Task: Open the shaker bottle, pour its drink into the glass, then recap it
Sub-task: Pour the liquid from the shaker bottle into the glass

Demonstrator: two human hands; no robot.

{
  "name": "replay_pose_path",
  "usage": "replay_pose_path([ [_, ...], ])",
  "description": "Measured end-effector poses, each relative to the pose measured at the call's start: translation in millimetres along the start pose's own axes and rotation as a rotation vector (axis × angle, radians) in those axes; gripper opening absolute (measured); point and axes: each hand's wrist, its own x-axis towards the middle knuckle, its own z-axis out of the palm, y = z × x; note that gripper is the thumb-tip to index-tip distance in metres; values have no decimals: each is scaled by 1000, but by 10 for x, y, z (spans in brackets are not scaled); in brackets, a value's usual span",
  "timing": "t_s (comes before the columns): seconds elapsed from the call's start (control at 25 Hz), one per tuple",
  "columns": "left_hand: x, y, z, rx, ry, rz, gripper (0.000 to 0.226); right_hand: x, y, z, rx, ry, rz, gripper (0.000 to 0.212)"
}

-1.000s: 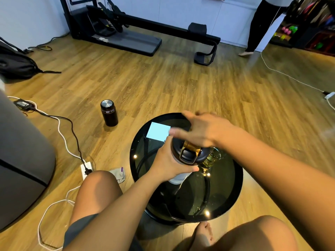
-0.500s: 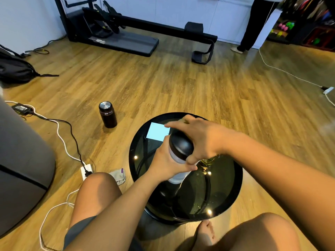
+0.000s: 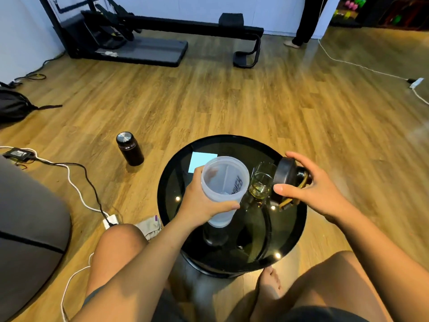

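My left hand [image 3: 201,203] grips the translucent white shaker bottle [image 3: 222,182], which is uncapped with its mouth open towards me, just above the round black glass table [image 3: 290,240]. My right hand [image 3: 308,189] holds the black lid [image 3: 284,178] with its tan loop, tilted on edge, to the right of the bottle. Between bottle and lid a clear glass [image 3: 261,184] stands on the table with yellowish drink in its bottom.
A pale blue card [image 3: 197,159] lies on the table's far side. A dark flask [image 3: 130,148] stands on the wooden floor to the left. Cables and a power strip [image 3: 111,220] lie near my left knee. A treadmill and a standing person are far back.
The black lid has come off the bottle. My right hand has carried it away to the right, past the glass, leaving the bottle's mouth open.
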Motion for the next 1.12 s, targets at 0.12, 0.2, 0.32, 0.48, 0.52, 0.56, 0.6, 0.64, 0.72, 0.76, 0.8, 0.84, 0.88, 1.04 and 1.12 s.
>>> replay_pose_path([
  [0.12, -8, -34, 26, 5, 24, 11, 108, -178, 517, 21, 420, 50, 197, 102],
  [0.2, -22, -75, 17, 4, 54, 17, 110, -245, 784, 81, 741, 52, 306, 94],
  [0.32, 3, -137, 30, 8, 50, 38, 114, -292, 1093, 138, 1161, 53, 393, 59],
  [0.48, -5, -121, 119, 21, 70, 31, 111, -287, 1209, 190, 1442, 162, 500, 39],
  [0.52, -15, -110, 159, 27, 98, 38, 110, -275, 1269, 215, 1483, 183, 516, 38],
  [0.56, -10, -86, 199, 29, 130, 56, 109, -252, 1286, 220, 1523, 203, 538, 35],
  [0.6, 4, -42, 233, 31, 159, 79, 104, -218, 1331, 223, 1566, 230, 528, 43],
  [0.64, 24, 2, 261, 36, 175, 100, 98, -206, 1355, 226, 1562, 250, 545, 53],
  [0.72, 95, 111, 302, 62, 199, 128, 95, -181, 1438, 247, 1543, 236, 553, 51],
  [0.76, 135, 152, 304, 72, 205, 128, 98, -184, 1485, 264, 1560, 191, 548, 47],
  [0.8, 181, 188, 298, 80, 203, 127, 100, -197, 1500, 273, 1557, 162, 554, 46],
  [0.84, 227, 234, 294, 96, 197, 136, 101, -196, 1522, 273, 1553, 136, 567, 45],
  [0.88, 289, 274, 286, 125, 187, 150, 100, -190, 1528, 278, 1555, 114, 572, 46],
  [1.04, 492, 450, 301, 331, 65, 174, 99, -148, 1561, 316, 1530, 98, 599, 43],
  [1.12, 550, 511, 321, 438, 1, 150, 101, -133, 1594, 331, 1541, 99, 591, 42],
])
